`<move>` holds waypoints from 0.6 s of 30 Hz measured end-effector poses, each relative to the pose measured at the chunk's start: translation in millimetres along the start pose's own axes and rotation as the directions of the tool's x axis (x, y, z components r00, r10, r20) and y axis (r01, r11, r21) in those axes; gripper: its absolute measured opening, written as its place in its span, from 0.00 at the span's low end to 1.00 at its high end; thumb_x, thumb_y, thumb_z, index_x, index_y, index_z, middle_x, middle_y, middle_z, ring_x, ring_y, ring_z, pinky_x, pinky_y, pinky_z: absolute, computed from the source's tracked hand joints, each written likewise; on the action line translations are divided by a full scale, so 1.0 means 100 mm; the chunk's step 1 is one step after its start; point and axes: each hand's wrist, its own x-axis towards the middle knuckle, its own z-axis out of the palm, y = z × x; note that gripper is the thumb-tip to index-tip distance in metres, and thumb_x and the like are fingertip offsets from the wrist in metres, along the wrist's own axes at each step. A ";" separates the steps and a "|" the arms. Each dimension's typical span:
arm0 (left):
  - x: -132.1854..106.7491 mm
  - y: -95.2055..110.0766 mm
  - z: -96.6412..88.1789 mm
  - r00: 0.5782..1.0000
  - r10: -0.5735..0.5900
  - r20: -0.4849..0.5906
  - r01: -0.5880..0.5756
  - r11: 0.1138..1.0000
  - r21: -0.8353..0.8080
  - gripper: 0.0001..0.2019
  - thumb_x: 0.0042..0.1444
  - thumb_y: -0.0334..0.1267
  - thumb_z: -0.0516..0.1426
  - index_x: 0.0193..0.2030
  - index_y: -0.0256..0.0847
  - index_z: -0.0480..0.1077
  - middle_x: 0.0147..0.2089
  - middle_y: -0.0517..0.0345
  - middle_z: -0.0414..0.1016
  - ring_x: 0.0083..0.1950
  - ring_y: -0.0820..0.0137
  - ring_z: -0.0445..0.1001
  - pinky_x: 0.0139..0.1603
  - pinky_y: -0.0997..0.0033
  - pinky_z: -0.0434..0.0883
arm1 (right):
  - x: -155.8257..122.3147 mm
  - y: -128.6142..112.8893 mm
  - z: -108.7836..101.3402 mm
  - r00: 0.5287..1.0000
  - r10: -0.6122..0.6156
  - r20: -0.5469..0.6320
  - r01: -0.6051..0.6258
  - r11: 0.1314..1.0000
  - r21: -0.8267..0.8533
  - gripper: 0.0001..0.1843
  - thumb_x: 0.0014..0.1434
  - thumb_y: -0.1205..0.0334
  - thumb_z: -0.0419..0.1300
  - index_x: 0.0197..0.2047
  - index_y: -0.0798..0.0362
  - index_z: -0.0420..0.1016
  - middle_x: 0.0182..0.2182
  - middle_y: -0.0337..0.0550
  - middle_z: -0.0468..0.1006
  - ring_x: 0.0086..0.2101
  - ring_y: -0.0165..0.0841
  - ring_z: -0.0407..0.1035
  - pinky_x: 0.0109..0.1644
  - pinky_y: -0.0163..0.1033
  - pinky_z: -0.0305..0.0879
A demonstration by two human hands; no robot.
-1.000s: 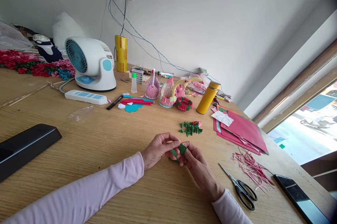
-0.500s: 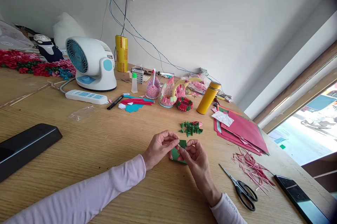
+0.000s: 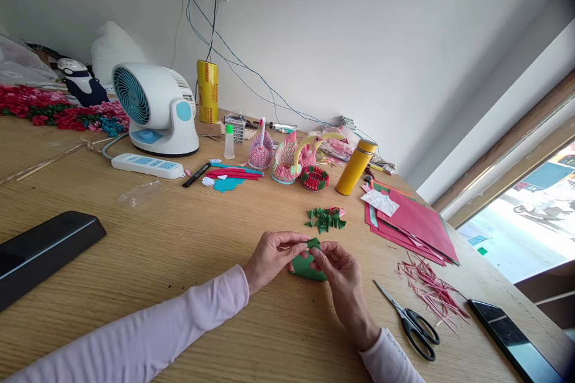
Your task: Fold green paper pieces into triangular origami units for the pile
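Observation:
My left hand [image 3: 271,258] and my right hand [image 3: 344,278] meet over the wooden table [image 3: 179,251], both pinching a small folded piece of green paper [image 3: 313,244] between thumbs and fingertips. Under the hands lies a small stack of green paper pieces [image 3: 303,268] flat on the table. A pile of folded green triangles [image 3: 324,219], with a pink one among them, sits just beyond the hands.
Scissors [image 3: 411,320] and red paper strips [image 3: 429,287] lie to the right, with red paper sheets [image 3: 415,221], a phone [image 3: 512,338], a yellow bottle [image 3: 354,167], paper swans [image 3: 287,158], a fan [image 3: 153,108], a power strip [image 3: 146,165] and a black box [image 3: 40,251] around.
Both hands have shifted slightly right and lowered toward the table, working the green piece between the fingertips. The green stack beneath them now shows more.

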 end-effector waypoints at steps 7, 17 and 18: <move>-0.02 -0.07 0.01 1.000 0.007 -0.002 -0.006 0.997 0.078 0.16 0.53 0.42 0.58 0.44 0.34 0.75 0.33 0.52 0.79 0.30 0.69 0.76 0.20 0.79 0.68 | -0.01 -0.01 -0.01 0.999 -0.015 -0.048 0.014 0.999 -0.035 0.14 0.45 0.55 0.69 0.30 0.55 0.74 0.24 0.40 0.77 0.25 0.29 0.67 0.26 0.32 0.59; -0.05 -0.05 0.02 0.999 0.032 -0.002 -0.031 0.978 0.205 0.17 0.55 0.41 0.55 0.47 0.31 0.74 0.29 0.52 0.77 0.26 0.72 0.72 0.23 0.78 0.70 | -0.01 0.00 -0.02 0.998 0.029 -0.059 -0.032 0.998 -0.059 0.14 0.45 0.55 0.69 0.30 0.56 0.74 0.22 0.39 0.74 0.23 0.27 0.64 0.24 0.29 0.57; -0.05 -0.05 0.02 0.999 0.033 0.002 -0.032 0.975 0.220 0.17 0.55 0.41 0.55 0.47 0.31 0.74 0.28 0.52 0.76 0.25 0.73 0.71 0.23 0.78 0.69 | -0.01 0.00 -0.02 0.997 0.022 -0.068 -0.026 0.997 -0.069 0.14 0.45 0.55 0.69 0.30 0.56 0.74 0.22 0.39 0.75 0.22 0.27 0.64 0.23 0.29 0.57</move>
